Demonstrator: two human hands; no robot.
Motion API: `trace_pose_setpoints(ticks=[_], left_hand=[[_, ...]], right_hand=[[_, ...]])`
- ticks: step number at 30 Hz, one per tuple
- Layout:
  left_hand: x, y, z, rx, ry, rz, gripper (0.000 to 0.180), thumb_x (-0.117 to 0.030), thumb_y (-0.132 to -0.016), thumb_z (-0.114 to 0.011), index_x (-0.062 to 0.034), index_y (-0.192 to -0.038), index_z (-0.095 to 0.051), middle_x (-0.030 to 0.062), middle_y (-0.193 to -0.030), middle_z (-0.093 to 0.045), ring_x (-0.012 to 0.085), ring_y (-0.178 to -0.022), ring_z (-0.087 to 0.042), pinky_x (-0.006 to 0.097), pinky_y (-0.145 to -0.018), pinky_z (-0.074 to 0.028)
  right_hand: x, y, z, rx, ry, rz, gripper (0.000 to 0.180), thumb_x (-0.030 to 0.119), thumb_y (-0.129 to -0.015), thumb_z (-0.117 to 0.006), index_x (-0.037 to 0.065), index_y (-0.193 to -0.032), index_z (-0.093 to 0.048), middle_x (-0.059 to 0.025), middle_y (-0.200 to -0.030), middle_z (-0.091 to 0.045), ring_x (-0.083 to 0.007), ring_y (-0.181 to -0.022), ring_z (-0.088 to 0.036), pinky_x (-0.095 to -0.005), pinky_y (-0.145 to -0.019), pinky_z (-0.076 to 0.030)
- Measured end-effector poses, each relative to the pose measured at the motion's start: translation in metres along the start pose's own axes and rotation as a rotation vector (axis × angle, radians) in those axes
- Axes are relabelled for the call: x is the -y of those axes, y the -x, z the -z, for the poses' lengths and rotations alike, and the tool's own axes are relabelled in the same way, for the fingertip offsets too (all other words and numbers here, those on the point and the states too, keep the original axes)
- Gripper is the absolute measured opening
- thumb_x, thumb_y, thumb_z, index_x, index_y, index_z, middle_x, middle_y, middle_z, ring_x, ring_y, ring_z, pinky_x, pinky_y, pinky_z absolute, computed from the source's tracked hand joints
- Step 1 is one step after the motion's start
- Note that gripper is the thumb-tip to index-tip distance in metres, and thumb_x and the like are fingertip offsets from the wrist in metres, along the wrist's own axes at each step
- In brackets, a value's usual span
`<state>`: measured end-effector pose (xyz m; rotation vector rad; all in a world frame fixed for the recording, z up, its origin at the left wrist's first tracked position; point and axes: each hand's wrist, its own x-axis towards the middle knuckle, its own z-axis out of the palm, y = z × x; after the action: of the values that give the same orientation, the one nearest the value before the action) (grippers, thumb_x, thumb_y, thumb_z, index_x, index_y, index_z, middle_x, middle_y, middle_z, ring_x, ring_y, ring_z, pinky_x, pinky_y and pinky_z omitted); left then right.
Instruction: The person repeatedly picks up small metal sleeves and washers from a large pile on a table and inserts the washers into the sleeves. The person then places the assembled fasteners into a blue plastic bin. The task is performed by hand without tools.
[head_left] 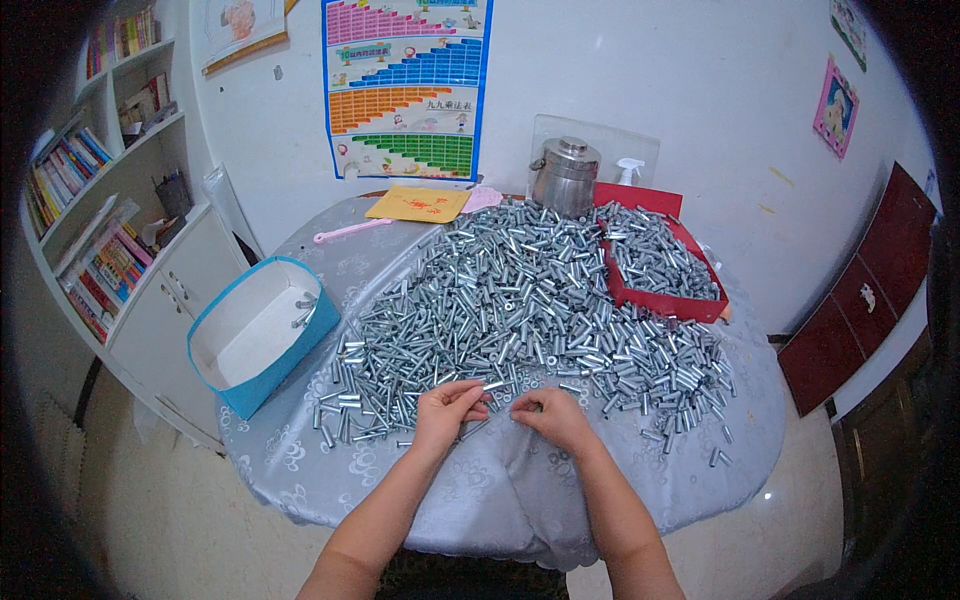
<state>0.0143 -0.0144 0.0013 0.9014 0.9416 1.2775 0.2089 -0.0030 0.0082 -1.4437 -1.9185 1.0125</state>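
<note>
A wide heap of small silver metal sleeves and bolts (480, 290) spreads over the table. At its near edge my left hand (448, 412) is closed, thumb and fingers pinched together. A bright metal piece lies right at those fingertips, but I cannot tell whether it is gripped or part of the heap. Just to the right, my right hand (556, 416) is also pinched, its fingertips pointing toward the left hand. Whatever it holds is too small to make out. A narrow gap separates the two hands. One thin bolt (472, 430) slants beside the left hand, over the tablecloth.
At left stands a blue-rimmed box (262, 385) with a few metal pieces inside. A red box (664, 306) full of sleeves sits back right, beside a steel pot (567, 178). A yellow envelope (418, 204) and pink stick (350, 231) lie behind on the grey tablecloth (480, 500).
</note>
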Motion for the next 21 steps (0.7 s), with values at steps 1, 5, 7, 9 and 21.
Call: trace_pose_setpoints(ticks=[1, 5, 7, 9, 21], left_hand=[[-0.001, 0.0, 0.0, -0.001, 0.0, 0.0, 0.018, -0.007, -0.082, -0.057, 0.003, -0.097, -0.06, 0.0131, -0.084, -0.063, 0.0148, -0.067, -0.06, 0.025, -0.06, -0.053], [0.001, 0.0, 0.0, 0.02, 0.004, 0.005, 0.019, -0.008, -0.082, -0.057, 0.0032, -0.097, -0.06, 0.0132, -0.083, -0.063, 0.015, -0.067, -0.06, 0.025, -0.06, -0.053], [0.0, 0.001, 0.0, 0.028, -0.017, 0.014, 0.019, -0.008, -0.082, -0.057, 0.0035, -0.097, -0.06, 0.0132, -0.083, -0.063, 0.0152, -0.067, -0.06, 0.026, -0.06, -0.053], [-0.001, 0.002, -0.001, 0.049, -0.001, 0.037, 0.02, -0.009, -0.082, -0.058, 0.0039, -0.097, -0.059, 0.0133, -0.082, -0.063, 0.0156, -0.067, -0.06, 0.026, -0.06, -0.053], [0.002, 0.001, 0.002, 0.085, 0.135, 0.181, 0.02, -0.01, -0.082, -0.058, 0.004, -0.096, -0.059, 0.0138, -0.081, -0.062, 0.0167, -0.066, -0.061, 0.027, -0.059, -0.054]], right_hand=[[0.001, 0.0, 0.0, -0.026, 0.009, -0.004, 0.018, 0.014, -0.069, -0.068, 0.006, -0.085, -0.066, -0.0066, -0.079, -0.064, -0.0138, -0.071, -0.06, -0.0252, -0.066, -0.046], [-0.001, -0.004, 0.003, -0.205, -0.479, -0.056, 0.019, 0.013, -0.073, -0.067, 0.003, -0.088, -0.065, -0.0031, -0.082, -0.063, -0.0094, -0.075, -0.057, -0.0219, -0.067, -0.044], [0.0, -0.006, 0.005, -0.224, -0.724, -0.095, 0.019, 0.013, -0.074, -0.067, 0.002, -0.09, -0.064, -0.0018, -0.084, -0.062, -0.0082, -0.077, -0.055, -0.0206, -0.068, -0.043], [0.001, -0.007, 0.004, -0.214, -0.722, -0.068, 0.018, 0.012, -0.075, -0.066, 0.002, -0.09, -0.063, 0.0008, -0.077, -0.06, -0.0062, -0.065, -0.049, -0.0192, -0.059, -0.038], [0.005, -0.005, -0.004, -0.189, -0.49, 0.071, 0.017, 0.014, -0.08, -0.062, 0.002, -0.091, -0.066, -0.0024, -0.084, -0.063, -0.0085, -0.077, -0.055, -0.0207, -0.07, -0.042]])
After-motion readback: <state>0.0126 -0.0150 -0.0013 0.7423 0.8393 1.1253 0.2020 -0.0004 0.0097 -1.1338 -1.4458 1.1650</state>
